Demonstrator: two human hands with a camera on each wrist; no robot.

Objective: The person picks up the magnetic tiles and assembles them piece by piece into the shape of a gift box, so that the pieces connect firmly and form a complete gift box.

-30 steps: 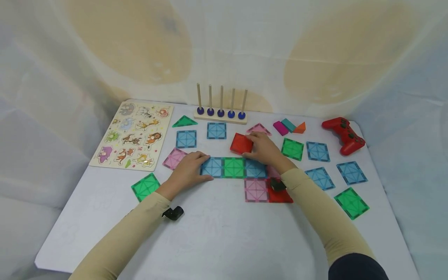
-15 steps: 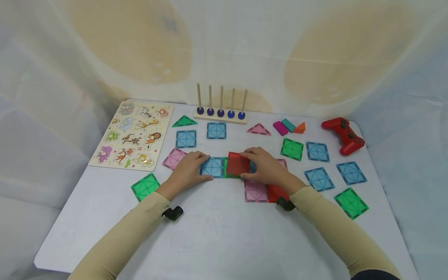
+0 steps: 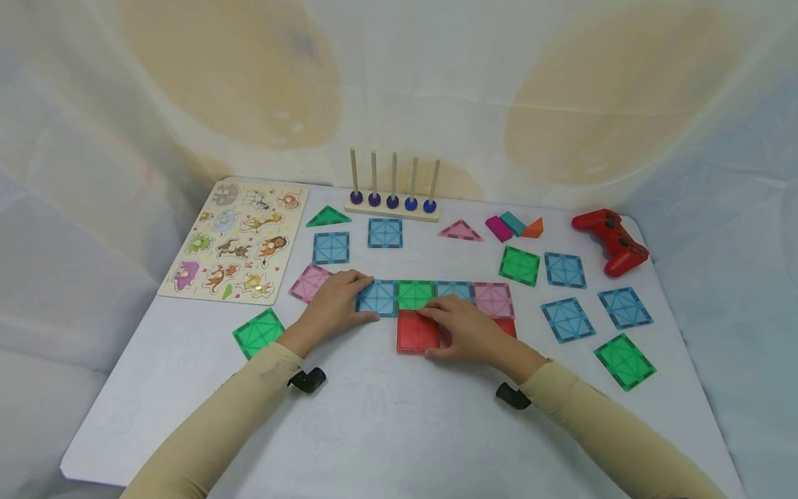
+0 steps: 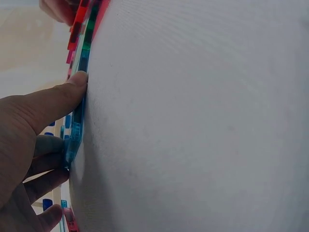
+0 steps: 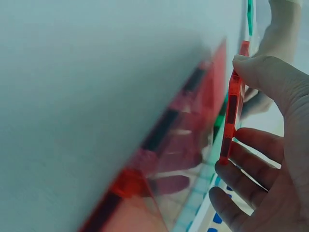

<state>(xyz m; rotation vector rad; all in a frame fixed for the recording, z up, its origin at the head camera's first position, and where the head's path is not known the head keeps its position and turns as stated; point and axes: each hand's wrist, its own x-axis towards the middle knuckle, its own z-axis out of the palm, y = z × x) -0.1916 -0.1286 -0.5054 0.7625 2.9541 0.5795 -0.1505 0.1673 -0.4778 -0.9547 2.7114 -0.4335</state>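
Note:
In the head view my left hand [image 3: 333,305] holds a blue square magnetic tile [image 3: 381,298] at the row's left end, thumb at its near edge and fingertips at its far edge. That row continues right with a green tile [image 3: 415,292], a second blue tile [image 3: 454,287] and a pink tile [image 3: 492,299]. My right hand [image 3: 467,334] pinches a red square tile [image 3: 416,333] on the near side of the green one. From the right wrist, this red tile [image 5: 232,108] looks slightly raised. Another red tile [image 3: 508,326] lies mostly hidden beneath my right hand.
Loose tiles lie around the row, including a green square [image 3: 625,362] and a pink triangle [image 3: 461,230]. An animal puzzle board [image 3: 215,284] is at left, a wooden peg stand [image 3: 393,202] at the back, and a red game controller [image 3: 612,242] at right.
My right hand has carried the red tile from behind the row, over the green tile, to the row's near side. My left hand stays on the blue tile.

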